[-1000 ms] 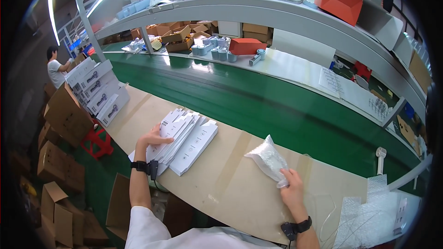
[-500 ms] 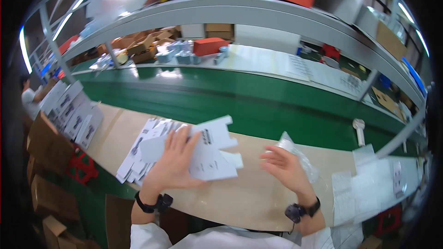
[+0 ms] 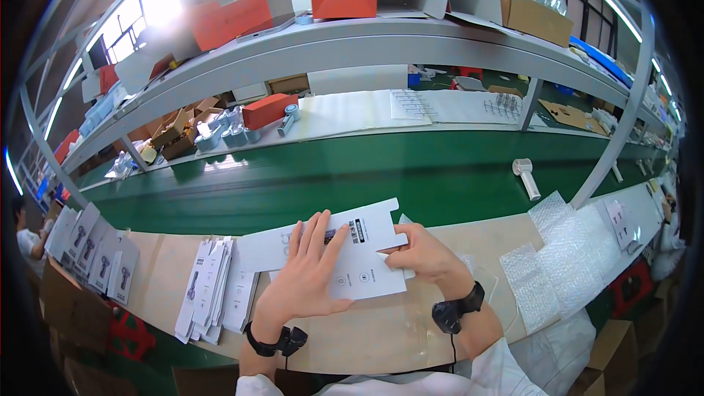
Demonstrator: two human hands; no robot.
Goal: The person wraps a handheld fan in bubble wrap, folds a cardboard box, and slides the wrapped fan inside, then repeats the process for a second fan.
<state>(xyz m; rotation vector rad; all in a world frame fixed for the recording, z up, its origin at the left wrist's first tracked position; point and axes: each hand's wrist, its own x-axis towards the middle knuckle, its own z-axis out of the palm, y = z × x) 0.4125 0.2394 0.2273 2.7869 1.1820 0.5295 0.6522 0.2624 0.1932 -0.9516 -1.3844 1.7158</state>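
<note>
Carton blank (image 3: 367, 253) under left hand (image 3: 308, 279)

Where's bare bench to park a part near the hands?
Free: tan bench in front of the flat white carton, between left hand and right hand. Crowded: stack of flat cartons on the left, bubble wrap sheets on the right.

tan bench (image 3: 381, 330) bearing stacked flat cartons (image 3: 209, 290) and bubble wrap (image 3: 557, 264).
</note>
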